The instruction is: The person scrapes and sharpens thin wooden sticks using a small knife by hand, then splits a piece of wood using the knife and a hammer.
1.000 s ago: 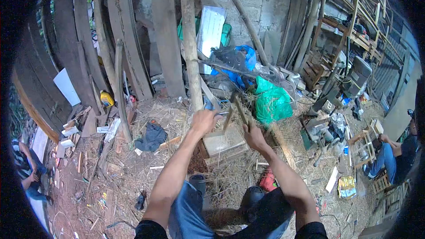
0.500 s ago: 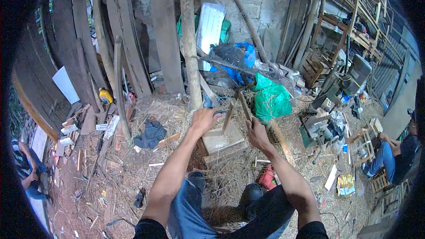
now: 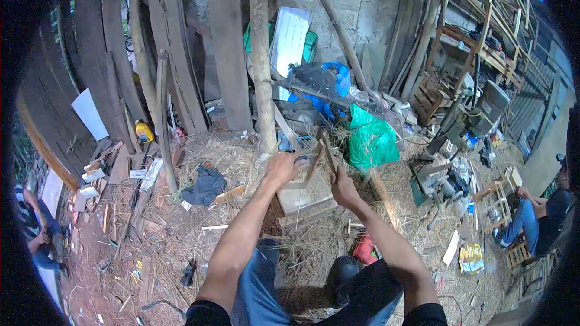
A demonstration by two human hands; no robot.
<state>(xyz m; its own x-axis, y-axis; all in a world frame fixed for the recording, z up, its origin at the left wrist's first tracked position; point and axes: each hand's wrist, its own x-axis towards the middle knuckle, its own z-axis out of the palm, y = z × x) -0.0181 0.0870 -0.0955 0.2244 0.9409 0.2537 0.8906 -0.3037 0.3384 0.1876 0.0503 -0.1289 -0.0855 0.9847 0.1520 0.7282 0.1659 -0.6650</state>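
My left hand (image 3: 282, 168) is closed around a tool with a dark rounded end (image 3: 301, 160) beside the fingers. Its kind I cannot make out, and a blue part (image 3: 286, 141) shows just beyond the hand. My right hand (image 3: 345, 189) grips the lower end of a narrow wooden slat (image 3: 328, 153), which tilts up and away. A second slat (image 3: 313, 166) stands close to it on the left, and the two nearly meet at the top. Below both hands lies a flat wooden block (image 3: 301, 198) on the straw-covered ground.
A green plastic bag (image 3: 373, 143) sits beyond my right hand. A wooden post (image 3: 261, 60) rises ahead. Dark cloth (image 3: 205, 185) lies to the left, a red tool (image 3: 364, 249) by my foot. One person (image 3: 534, 211) sits at right, another (image 3: 41, 229) at left.
My right hand and its slat have shifted slightly left, closer to my left hand. The whole view has moved a little. Both hands keep their grips.
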